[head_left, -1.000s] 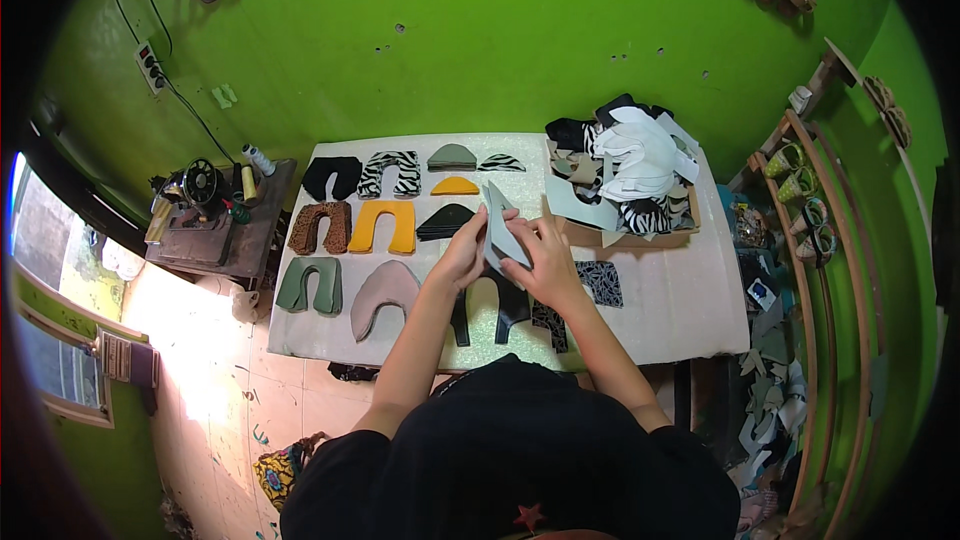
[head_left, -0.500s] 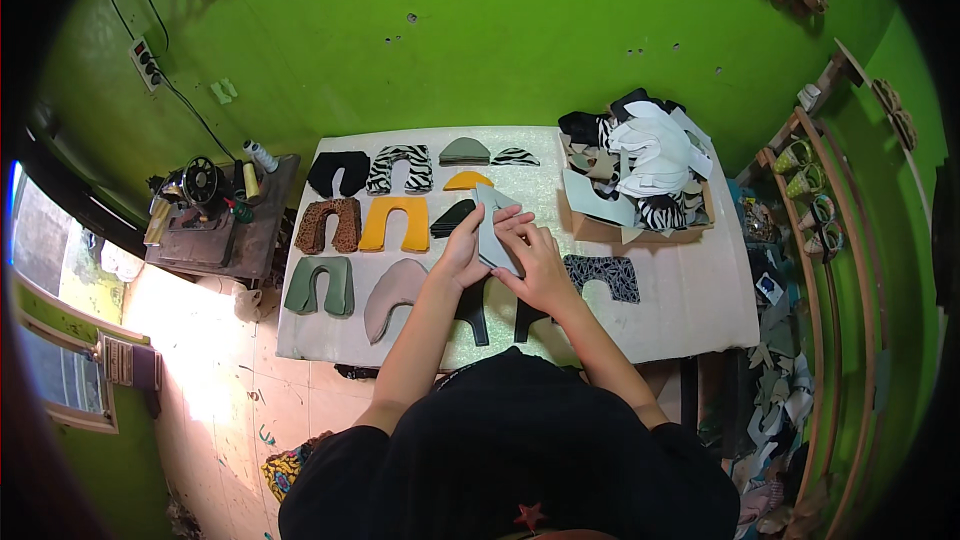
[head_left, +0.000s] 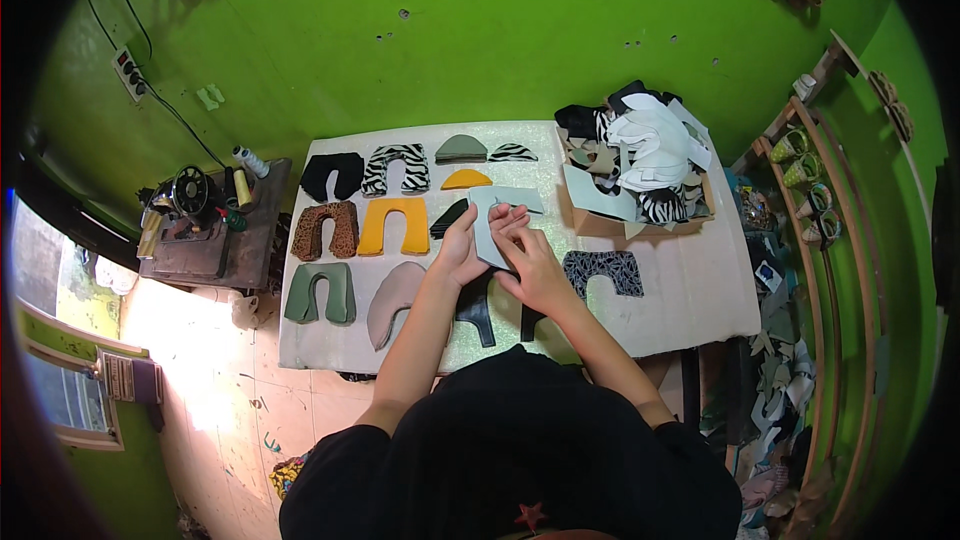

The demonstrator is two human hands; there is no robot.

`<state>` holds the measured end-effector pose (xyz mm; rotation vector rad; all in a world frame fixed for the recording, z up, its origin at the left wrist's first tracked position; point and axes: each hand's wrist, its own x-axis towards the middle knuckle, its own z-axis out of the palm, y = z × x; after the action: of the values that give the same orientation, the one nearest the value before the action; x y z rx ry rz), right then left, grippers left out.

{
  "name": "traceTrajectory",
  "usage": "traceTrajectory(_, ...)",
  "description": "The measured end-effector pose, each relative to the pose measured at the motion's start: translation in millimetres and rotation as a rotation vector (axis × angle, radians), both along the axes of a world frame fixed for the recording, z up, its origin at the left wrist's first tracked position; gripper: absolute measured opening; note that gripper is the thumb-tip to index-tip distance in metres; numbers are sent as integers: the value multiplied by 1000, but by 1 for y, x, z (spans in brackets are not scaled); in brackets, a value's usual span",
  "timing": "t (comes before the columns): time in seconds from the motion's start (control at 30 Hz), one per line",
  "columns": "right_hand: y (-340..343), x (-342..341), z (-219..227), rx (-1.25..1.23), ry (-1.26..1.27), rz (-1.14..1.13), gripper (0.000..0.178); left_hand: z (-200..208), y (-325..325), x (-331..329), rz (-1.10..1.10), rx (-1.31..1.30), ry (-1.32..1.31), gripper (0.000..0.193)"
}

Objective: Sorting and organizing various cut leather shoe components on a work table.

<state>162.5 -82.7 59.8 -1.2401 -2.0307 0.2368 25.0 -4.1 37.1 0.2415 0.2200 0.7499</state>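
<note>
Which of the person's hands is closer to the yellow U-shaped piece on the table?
Left. The left hand lies just right of the yellow U-shaped piece, on the edge of the pale grey sheet. The right hand is farther right, beyond that sheet.

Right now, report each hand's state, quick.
Left hand: closed on the edge of the pale grey cut piece.
Right hand: pinching a thin pen-like tool against that piece.

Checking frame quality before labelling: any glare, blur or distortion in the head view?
Head view: strong fisheye, the white table edges bow and corners go black; sunlight washes out the floor at left; the hands, left and right, on the pale grey cut piece are sharp.
</note>
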Motion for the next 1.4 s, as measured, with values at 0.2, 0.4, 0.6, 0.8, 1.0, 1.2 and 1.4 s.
traceTrajectory(0.2,20,0,-7,58,24,-32,35,-14,11,-20,-25,211,560,63)
traceTrajectory(0.4,50,15,-8,-123,271,-147,23,-37,21,-56,-27,269,1178,65)
traceTrajectory(0.6,75,16,-9,-382,395,-98,29,-46,27,-58,326,598,788,47)
traceTrajectory(0.8,101,2,-7,-677,703,58,32,-58,37,-62,396,496,576,27)
traceTrajectory(1.0,128,-12,-14,-640,265,-198,37,-47,46,-83,311,363,666,20)
traceTrajectory(1.2,175,-41,-69,-476,191,-162,38,-63,80,-110,270,316,819,30)
traceTrajectory(1.4,233,-78,-92,-423,182,-208,29,-94,133,-165,227,518,1141,34)
